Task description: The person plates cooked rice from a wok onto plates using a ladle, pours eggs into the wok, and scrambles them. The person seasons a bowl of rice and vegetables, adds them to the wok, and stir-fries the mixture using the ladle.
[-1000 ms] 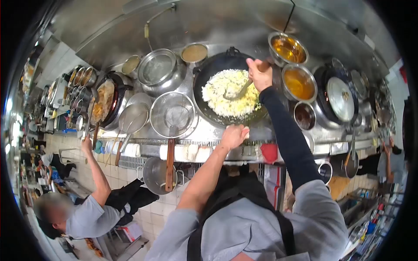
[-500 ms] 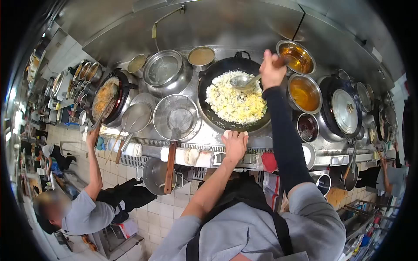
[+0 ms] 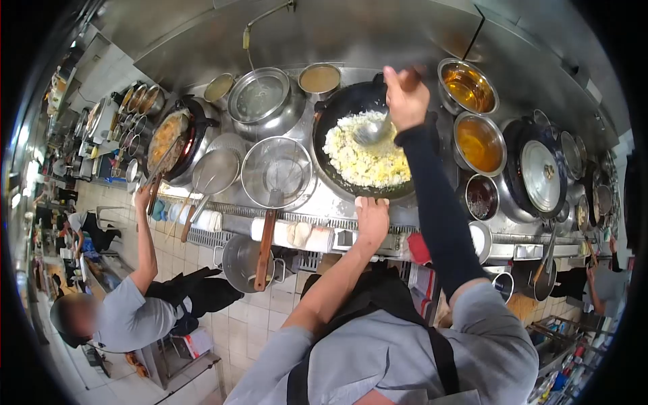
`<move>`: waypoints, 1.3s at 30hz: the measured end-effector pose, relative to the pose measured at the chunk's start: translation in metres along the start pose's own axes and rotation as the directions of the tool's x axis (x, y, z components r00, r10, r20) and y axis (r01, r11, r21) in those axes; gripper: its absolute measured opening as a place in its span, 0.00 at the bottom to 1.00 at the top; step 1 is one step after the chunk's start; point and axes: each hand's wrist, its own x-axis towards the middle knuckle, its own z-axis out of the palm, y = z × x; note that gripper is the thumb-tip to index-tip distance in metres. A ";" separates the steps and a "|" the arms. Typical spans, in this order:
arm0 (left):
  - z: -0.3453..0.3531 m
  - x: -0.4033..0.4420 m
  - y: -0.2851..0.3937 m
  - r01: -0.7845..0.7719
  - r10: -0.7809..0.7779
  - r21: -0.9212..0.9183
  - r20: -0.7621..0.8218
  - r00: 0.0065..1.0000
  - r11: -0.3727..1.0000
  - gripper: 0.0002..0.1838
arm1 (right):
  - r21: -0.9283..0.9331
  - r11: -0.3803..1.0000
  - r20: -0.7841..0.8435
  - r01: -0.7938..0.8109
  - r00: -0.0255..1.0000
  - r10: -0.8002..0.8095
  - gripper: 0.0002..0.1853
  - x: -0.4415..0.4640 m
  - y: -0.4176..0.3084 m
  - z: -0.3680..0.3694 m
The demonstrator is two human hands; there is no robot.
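Note:
A black wok (image 3: 329,121) holds a heap of white rice mixed with yellow egg (image 3: 368,169). My right hand (image 3: 407,104) is closed around the wooden handle of a ladle, above the far right part of the wok. The metal bowl of the ladle (image 3: 370,133) presses into the rice and looks blurred. My left hand (image 3: 372,219) is closed at the near rim of the wok, with something pale, perhaps a folded cloth, showing under its fingers.
Bowls of amber liquid (image 3: 479,143) and dark sauce (image 3: 482,201) stand right of the wok. A wire strainer (image 3: 277,172) lies to the left, its wooden handle over the counter edge. Further left, a co-worker (image 3: 135,310) handles another wok (image 3: 202,111). A lidded wok (image 3: 540,177) sits far right.
My right hand has swung left with the ladle, whose bowl now sits deeper in the rice. The rice has shifted in the wok. My left hand stays at the rim.

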 end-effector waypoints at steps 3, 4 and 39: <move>0.007 -0.006 -0.005 -0.005 0.005 -0.047 0.001 1.000 0.999 0.11 | 0.360 0.923 -0.025 -0.135 0.988 0.154 0.24 -0.026 0.043 0.018; 0.007 -0.002 -0.006 -0.009 0.008 -0.085 -0.011 1.000 0.996 0.10 | 0.226 0.964 -0.054 -0.139 0.986 0.155 0.24 -0.015 0.045 0.022; -0.003 0.012 -0.052 -0.243 0.269 -0.306 0.046 0.962 0.921 0.22 | 0.313 0.938 -0.033 -0.150 0.985 0.169 0.20 -0.039 -0.023 -0.147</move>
